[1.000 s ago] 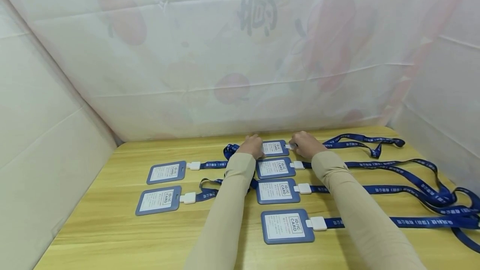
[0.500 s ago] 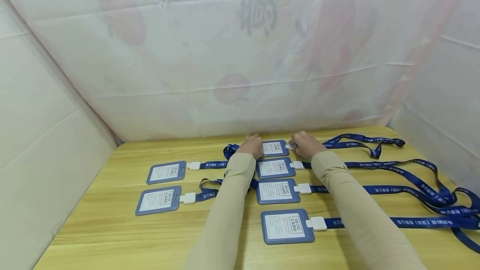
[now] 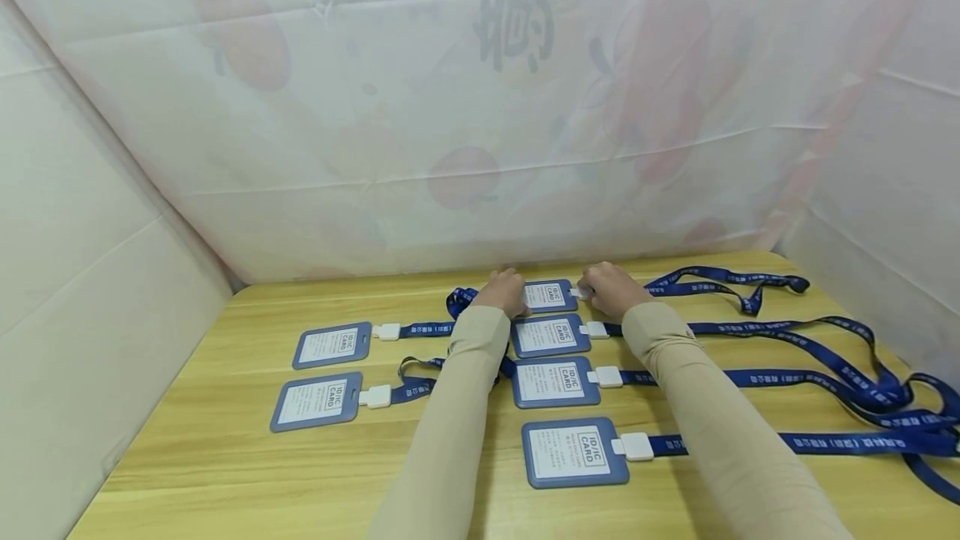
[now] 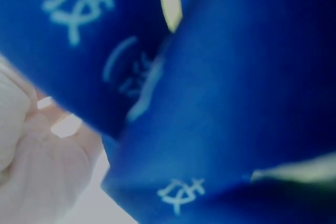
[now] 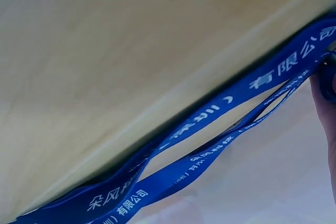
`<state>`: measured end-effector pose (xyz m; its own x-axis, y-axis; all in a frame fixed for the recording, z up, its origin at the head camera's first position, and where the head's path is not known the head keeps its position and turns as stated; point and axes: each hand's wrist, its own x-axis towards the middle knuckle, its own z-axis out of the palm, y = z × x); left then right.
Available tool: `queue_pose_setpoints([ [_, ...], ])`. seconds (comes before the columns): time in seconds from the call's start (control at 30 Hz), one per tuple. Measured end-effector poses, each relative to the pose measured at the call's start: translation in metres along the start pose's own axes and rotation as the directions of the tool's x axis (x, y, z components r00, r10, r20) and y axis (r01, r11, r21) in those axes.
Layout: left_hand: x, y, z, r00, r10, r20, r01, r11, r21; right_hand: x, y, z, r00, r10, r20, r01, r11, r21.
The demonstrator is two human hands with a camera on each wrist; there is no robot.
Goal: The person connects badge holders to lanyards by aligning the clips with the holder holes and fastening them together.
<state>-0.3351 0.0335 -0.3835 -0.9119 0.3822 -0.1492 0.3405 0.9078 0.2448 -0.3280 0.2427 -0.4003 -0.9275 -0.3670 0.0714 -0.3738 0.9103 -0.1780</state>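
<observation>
In the head view several blue ID card holders on navy lanyards lie on the table. My left hand grips the left edge of the farthest ID card holder; its fingertips are hidden. The right hand pinches the white lanyard clip at that holder's right end. From there its navy lanyard runs right in a loose loop. A lanyard strap fills much of the left wrist view, in front of the hand. Straps cross the right wrist view, with part of the hand at the right edge.
Nearer me in the same column lie three holders, a second, a third and a fourth. Two more, an upper and a lower, lie at left. A white cloth wall stands behind the wooden table.
</observation>
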Motion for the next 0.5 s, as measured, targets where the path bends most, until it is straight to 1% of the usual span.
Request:
queue_pose_setpoints([
  [0.17,-0.0014,-0.0004,-0.0009,1.0,0.007,-0.002,-0.007,1.0,-0.004,-0.0005,-0.0006,-0.0001,1.0,0.008,-0.004,-0.008,1.0,0.005],
  [0.3,-0.0024,-0.0007,-0.0023,1.0,0.014,0.001,-0.014,1.0,-0.002,-0.0009,-0.0012,-0.0008,1.0,-0.002,-0.011,0.002,1.0,0.009],
  [0.5,0.0004,-0.001,-0.0014,1.0,0.005,0.008,-0.005,1.0,-0.016,-0.001,-0.0005,-0.001,1.0,-0.016,-0.015,0.017,1.0,0.02],
])
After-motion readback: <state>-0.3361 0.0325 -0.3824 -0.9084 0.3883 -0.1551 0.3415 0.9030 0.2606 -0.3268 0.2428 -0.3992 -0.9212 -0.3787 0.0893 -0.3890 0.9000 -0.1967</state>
